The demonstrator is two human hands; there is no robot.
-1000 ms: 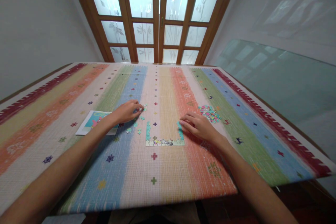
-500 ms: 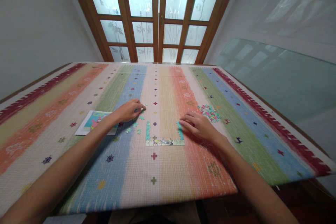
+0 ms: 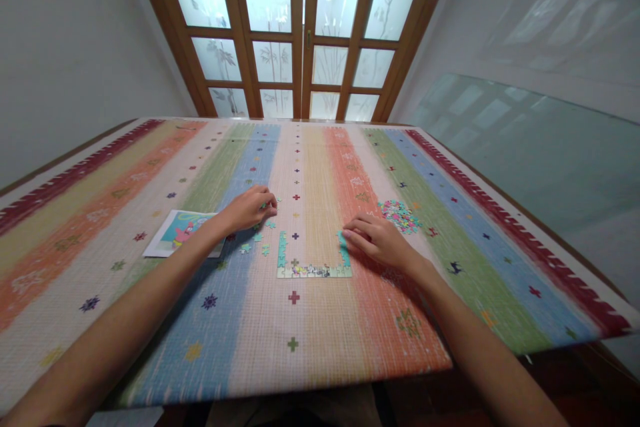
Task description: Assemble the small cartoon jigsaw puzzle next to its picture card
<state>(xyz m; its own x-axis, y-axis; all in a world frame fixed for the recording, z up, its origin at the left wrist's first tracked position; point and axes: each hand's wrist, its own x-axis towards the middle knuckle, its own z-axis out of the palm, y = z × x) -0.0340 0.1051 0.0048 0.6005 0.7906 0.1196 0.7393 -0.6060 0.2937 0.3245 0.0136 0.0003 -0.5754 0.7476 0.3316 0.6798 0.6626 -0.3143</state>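
Palm-down, the left hand [image 3: 249, 208] curls its fingertips onto loose puzzle pieces [image 3: 260, 238] — whether it grips one I cannot tell. Nearby, the right hand [image 3: 381, 241] lies flat, fingers extended, touching the puzzle frame [image 3: 311, 271] at its right side — holding nothing.

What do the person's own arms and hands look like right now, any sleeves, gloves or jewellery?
Both arms are bare along all that shows, from the bottom corners of the head view to the fingertips, with no sleeve edge in sight. The left hand and the right hand wear no gloves. No watch, bracelet or ring can be made out on either wrist or hand. The fingernails are too small to judge.
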